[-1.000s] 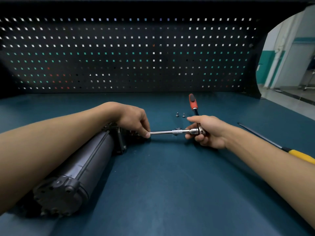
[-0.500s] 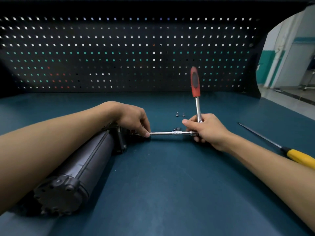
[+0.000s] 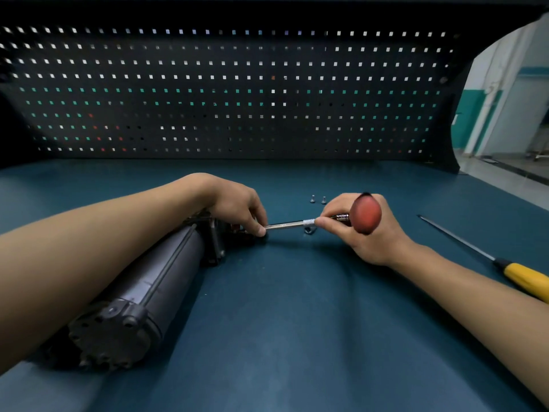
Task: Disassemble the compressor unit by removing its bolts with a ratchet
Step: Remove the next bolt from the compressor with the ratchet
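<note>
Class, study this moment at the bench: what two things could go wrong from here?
The long bar is steadied only by fingertips of the left hand, so it may slip off the compressor. The two loose bolts lie close behind the right hand; the ratchet could scatter them.

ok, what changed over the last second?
The red-handled ratchet swung from pointing away, through upright, toward the camera, in the right hand. Left hand still pinches the silver extension bar at the black cylindrical compressor; two small bolts, yellow-handled screwdriver unmoved.
</note>
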